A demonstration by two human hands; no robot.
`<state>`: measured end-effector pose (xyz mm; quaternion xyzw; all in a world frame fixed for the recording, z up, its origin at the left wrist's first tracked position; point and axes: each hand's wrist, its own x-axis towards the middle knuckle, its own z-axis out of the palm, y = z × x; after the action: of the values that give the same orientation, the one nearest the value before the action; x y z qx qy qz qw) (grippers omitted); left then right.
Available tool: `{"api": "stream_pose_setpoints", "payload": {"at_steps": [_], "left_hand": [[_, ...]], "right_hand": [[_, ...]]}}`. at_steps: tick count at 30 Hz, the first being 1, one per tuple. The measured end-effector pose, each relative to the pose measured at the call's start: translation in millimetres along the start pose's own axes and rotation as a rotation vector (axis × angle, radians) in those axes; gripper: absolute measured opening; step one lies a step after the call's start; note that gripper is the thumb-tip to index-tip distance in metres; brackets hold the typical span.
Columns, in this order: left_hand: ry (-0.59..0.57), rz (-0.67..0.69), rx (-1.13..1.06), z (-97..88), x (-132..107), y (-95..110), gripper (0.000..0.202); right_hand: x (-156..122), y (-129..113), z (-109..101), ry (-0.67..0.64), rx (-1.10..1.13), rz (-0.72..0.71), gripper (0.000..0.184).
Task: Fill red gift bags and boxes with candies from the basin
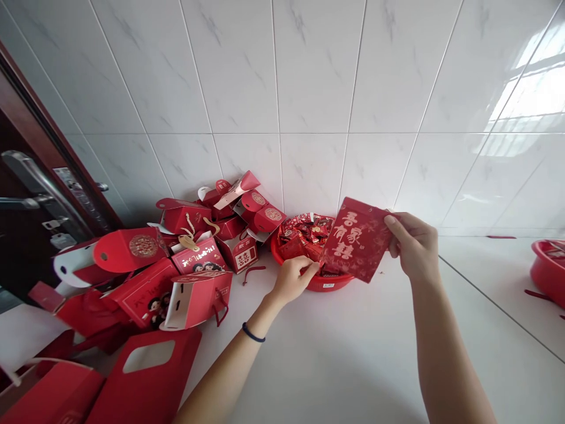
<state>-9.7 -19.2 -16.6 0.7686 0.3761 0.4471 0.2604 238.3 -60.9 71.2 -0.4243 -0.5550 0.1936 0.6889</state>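
Note:
My right hand (412,244) grips the top right corner of a flat red envelope (357,238) with gold characters and holds it tilted above the white floor. My left hand (293,278) pinches the envelope's lower left corner, its fingers curled at the rim of a red round basin (329,282). The basin stands against the tiled wall and holds several small red wrapped sweets (304,232). A dark band circles my left wrist.
A heap of red paper gift boxes (194,259) lies on the floor to the left, some open, some flat. A dark wooden door (26,194) with a metal handle stands at far left. Another red basin (549,271) shows at the right edge.

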Motion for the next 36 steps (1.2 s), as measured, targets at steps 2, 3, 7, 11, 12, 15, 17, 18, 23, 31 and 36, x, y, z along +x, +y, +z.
{"api": "stream_pose_setpoints", "payload": {"at_steps": [2,3,7,11,12,15,17,18,23,31,36], "left_hand": [[-0.006,0.039,0.105,3.1,-2.4,-1.3,0.037],[-0.013,0.047,0.135,3.5,-3.2,-1.1,0.036],[-0.033,0.051,0.185,2.1,-4.0,0.9,0.035],[-0.034,0.057,0.216,2.6,-3.6,0.7,0.032],[-0.031,0.059,0.221,3.1,-3.7,0.5,0.031],[-0.027,0.063,0.226,4.4,-4.1,0.1,0.030],[-0.022,0.064,0.221,4.8,-4.6,0.2,0.028],[-0.017,0.064,0.217,5.0,-4.9,0.3,0.027],[-0.002,0.080,0.225,5.4,-6.3,-1.4,0.024],[0.011,0.097,0.245,6.6,-8.1,-3.2,0.026],[0.015,0.102,0.256,6.9,-8.6,-2.3,0.025]], "right_hand": [[1.0,-2.9,-7.5,0.175,-0.043,-0.035,0.023],[2.0,-3.5,-12.3,0.282,-0.057,-0.058,0.021],[11.7,7.3,-41.3,0.719,-0.104,-0.167,0.014],[29.9,37.5,-81.5,0.841,-0.334,-0.034,0.012],[34.8,46.5,-91.3,0.837,-0.364,0.011,0.011],[48.1,73.9,-116.1,0.787,-0.418,0.136,0.010],[55.2,91.3,-127.4,0.734,-0.465,0.263,0.009],[58.3,99.4,-131.3,0.713,-0.466,0.309,0.008],[72.4,131.0,-134.7,0.623,-0.408,0.455,0.011],[100.9,177.0,-116.6,0.478,-0.371,0.563,0.014],[109.7,196.5,-119.3,0.359,-0.425,0.628,0.018]]}}
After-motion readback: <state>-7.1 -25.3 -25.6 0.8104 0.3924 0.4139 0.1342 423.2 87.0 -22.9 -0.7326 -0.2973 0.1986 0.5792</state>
